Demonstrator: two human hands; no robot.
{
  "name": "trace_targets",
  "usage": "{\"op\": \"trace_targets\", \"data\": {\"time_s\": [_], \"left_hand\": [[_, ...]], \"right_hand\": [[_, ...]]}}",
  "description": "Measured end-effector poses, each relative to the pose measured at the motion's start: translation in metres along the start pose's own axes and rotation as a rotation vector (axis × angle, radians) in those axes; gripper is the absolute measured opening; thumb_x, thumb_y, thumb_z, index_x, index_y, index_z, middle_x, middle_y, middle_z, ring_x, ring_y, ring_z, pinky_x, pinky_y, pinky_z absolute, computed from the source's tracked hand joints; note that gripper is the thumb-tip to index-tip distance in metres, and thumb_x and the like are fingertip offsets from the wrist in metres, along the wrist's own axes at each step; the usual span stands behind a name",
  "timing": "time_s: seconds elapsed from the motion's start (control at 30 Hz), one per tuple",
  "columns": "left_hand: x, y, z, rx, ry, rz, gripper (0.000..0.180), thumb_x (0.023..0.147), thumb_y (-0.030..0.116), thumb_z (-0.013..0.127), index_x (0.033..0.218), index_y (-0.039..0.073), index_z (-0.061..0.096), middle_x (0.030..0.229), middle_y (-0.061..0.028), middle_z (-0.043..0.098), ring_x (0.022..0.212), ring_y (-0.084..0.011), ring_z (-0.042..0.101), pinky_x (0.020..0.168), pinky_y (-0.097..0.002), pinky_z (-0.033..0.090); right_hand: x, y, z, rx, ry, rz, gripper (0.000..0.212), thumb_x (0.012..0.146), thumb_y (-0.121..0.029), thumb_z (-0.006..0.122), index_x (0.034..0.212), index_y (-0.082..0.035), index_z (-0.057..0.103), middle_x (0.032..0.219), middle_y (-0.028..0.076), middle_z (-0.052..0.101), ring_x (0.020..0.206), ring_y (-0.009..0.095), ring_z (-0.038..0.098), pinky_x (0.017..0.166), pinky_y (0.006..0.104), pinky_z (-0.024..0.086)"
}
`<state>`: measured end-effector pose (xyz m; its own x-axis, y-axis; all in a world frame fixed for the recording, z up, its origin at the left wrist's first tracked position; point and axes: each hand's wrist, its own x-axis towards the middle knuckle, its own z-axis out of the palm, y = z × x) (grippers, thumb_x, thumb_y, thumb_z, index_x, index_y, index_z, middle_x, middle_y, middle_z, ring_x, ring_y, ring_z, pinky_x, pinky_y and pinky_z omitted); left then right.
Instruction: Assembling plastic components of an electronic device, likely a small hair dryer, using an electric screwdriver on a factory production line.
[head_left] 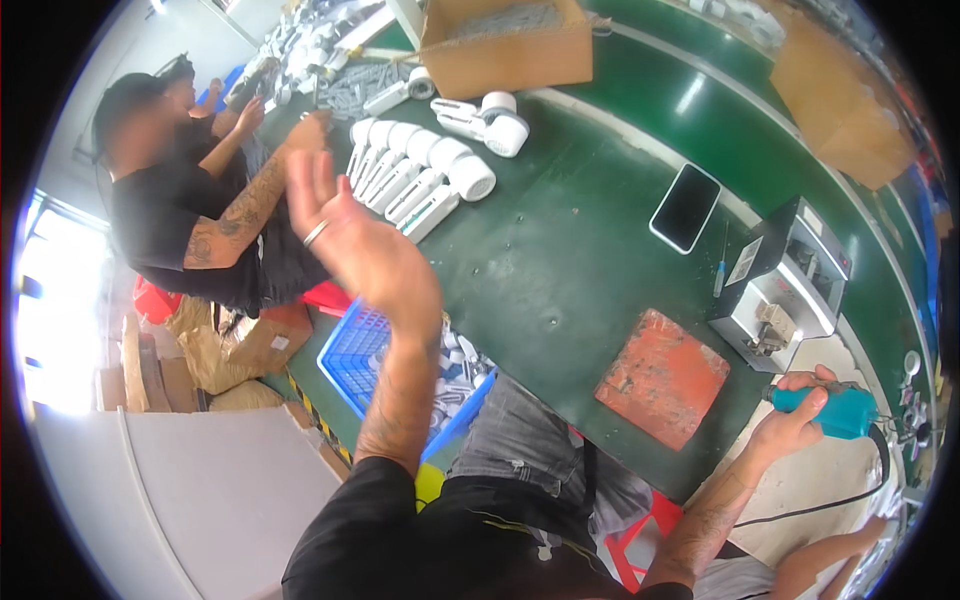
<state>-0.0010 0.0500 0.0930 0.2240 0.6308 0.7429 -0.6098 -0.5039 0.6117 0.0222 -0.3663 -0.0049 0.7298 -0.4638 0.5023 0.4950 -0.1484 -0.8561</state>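
Observation:
My left hand (pixel 365 245), a ring on one finger, is raised with its fingers stretched out and holds nothing. Just beyond it stands a row of several white plastic parts (pixel 415 165) with round heads and long slotted handles. Another pair of white round-headed parts (pixel 500 125) lies behind the row. At the right, my right hand (pixel 795 425) is wrapped round a teal power tool (pixel 848 412) with a black cord. Its working tip is too small to make out. Left of this hand, a worn red square pad (pixel 665 380) lies on the green table (pixel 530 270).
A grey-black machine (pixel 785 285), a screwdriver (pixel 719 278) and a phone (pixel 686 208) are on the right. A cardboard box (pixel 505 55) of grey parts stands at the back. By my lap is a blue basket (pixel 345 345) of parts. Co-workers (pixel 190 200) sit at the left.

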Motion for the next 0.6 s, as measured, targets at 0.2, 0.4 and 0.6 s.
{"op": "trace_targets", "data": {"time_s": [0.2, 0.4, 0.6], "left_hand": [[-0.042, 0.166, 0.071, -0.422, 0.225, 0.211, 0.064, 0.108, 0.047, 0.04, 0.161, 0.015, 0.026, 0.168, -0.0044, 0.017, 0.152, -0.0356, 0.016, 0.122, -0.0586, 0.011], [-0.089, 0.137, 0.076, -0.694, 0.001, 0.231, 0.066, 0.106, 0.053, 0.041, 0.16, 0.017, 0.027, 0.166, -0.0096, 0.017, 0.151, -0.042, 0.014, 0.121, -0.0605, 0.012], [-0.09, 0.149, 0.074, -0.959, -0.304, 0.007, 0.088, 0.099, 0.076, 0.029, 0.154, 0.009, 0.036, 0.155, -0.0301, 0.034, 0.142, -0.0494, 0.035, 0.116, -0.0635, 0.023]], "right_hand": [[-0.003, 0.005, -0.003, 0.01, -0.016, 0.053, 0.065, 0.099, -0.054, 0.063, 0.119, 0.006, 0.053, 0.076, 0.006, 0.054, 0.071, 0.017, 0.054, 0.065, 0.0291, 0.043], [0.001, 0.007, -0.029, -0.048, -0.037, 0.022, 0.056, 0.104, -0.048, 0.057, 0.123, 0.005, 0.053, 0.077, 0.006, 0.055, 0.072, 0.017, 0.056, 0.066, 0.0289, 0.044], [-0.002, 0.005, -0.017, -0.043, -0.027, 0.053, 0.056, 0.104, -0.047, 0.058, 0.121, 0.006, 0.054, 0.074, 0.005, 0.054, 0.07, 0.016, 0.054, 0.064, 0.0274, 0.043]]}}
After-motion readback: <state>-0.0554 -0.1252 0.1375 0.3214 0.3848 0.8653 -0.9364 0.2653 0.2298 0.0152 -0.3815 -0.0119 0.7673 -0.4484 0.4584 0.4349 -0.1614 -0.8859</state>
